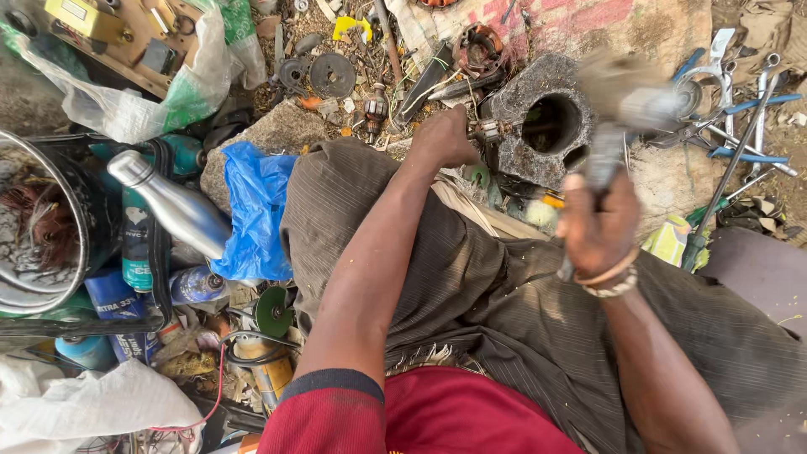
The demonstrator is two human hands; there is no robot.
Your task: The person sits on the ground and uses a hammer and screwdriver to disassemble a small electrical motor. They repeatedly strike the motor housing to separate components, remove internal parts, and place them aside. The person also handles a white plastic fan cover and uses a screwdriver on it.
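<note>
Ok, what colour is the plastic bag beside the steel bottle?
Blue bag, next to the bottle; head view.

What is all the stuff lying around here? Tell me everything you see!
stone block: 1, grey with a round hole, top middle
hammer: 1, blurred, in right hand
metal part: 1, small, at the block by left hand
bottle: 1, silver, left
blue bag: 1, left of knee
wrenches: several, silver, top right
disc: 1, green, lower left
left hand: on the part
right hand: wearing bracelets
</note>
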